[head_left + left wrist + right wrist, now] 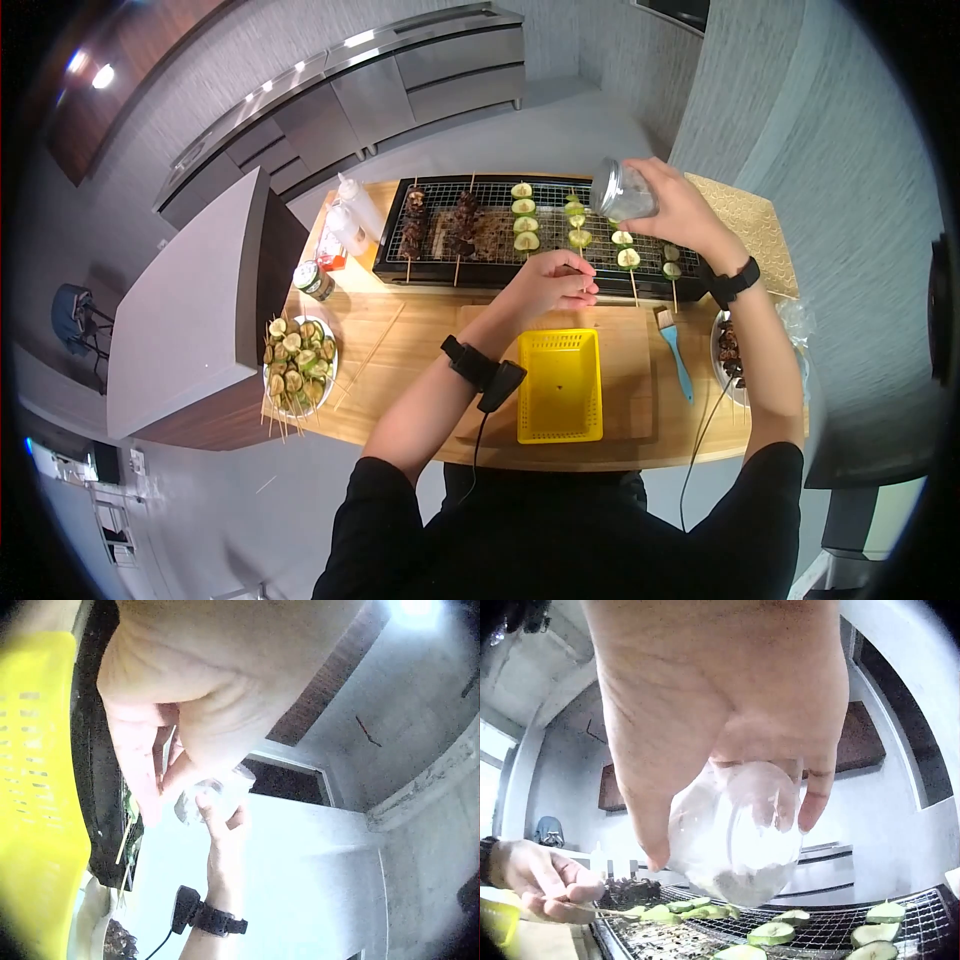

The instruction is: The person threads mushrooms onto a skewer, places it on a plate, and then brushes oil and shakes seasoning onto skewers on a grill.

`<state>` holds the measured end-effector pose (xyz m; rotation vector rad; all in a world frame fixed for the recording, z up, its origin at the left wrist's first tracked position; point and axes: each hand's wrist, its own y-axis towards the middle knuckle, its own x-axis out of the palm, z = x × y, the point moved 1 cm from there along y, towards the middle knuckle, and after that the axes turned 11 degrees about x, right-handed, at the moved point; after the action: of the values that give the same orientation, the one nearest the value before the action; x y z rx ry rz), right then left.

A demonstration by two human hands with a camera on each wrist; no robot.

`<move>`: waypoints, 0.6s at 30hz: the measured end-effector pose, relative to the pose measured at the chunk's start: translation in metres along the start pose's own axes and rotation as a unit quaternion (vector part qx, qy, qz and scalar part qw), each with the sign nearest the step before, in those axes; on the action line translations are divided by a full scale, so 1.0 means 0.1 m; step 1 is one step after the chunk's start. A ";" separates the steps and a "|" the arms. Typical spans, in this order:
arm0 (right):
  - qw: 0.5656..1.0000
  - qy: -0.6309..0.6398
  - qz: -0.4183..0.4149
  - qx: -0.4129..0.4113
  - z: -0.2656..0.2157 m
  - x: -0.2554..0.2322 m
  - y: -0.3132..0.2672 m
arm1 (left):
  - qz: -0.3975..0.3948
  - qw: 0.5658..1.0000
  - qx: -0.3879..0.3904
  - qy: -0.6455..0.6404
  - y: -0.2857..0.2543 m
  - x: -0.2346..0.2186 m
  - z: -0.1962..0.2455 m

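My left hand (556,283) pinches the stick end of a zucchini skewer (577,220) at the grill's near edge. In the right wrist view the stick runs from those fingertips to green slices (661,913) on the mesh. With my right hand (672,205) I grip a clear jar (620,192) and hold it tilted over the skewer. Some pale, grainy content (750,881) lies in the jar's lower end. The black grill (490,272) bears other zucchini skewers (525,222) and two dark meat skewers (465,220) towards its left.
A yellow basket (528,430) sits on a cutting board (630,400) in front of me. To its right lies a blue-handled brush (678,360). Plates of zucchini skewers (298,360) and meat skewers (730,350) stand at either side. White squeeze bottles (348,228) stand left of the grill.
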<state>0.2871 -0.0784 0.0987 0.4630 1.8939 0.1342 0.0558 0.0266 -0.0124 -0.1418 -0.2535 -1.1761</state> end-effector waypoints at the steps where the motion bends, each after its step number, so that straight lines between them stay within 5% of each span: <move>1: 1.000 -0.003 -0.010 -0.005 -0.05 -0.01 -0.05 | 0.002 1.000 -0.001 0.000 0.00 0.00 -0.01; 18: 1.000 0.018 -0.014 0.011 -0.07 -0.22 -0.37 | 0.004 1.000 0.012 0.026 0.07 0.07 -0.12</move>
<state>0.2776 -0.1200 0.1094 0.4514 1.9380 0.1046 0.0661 0.0201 -0.0218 -0.0907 -0.2223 -1.1667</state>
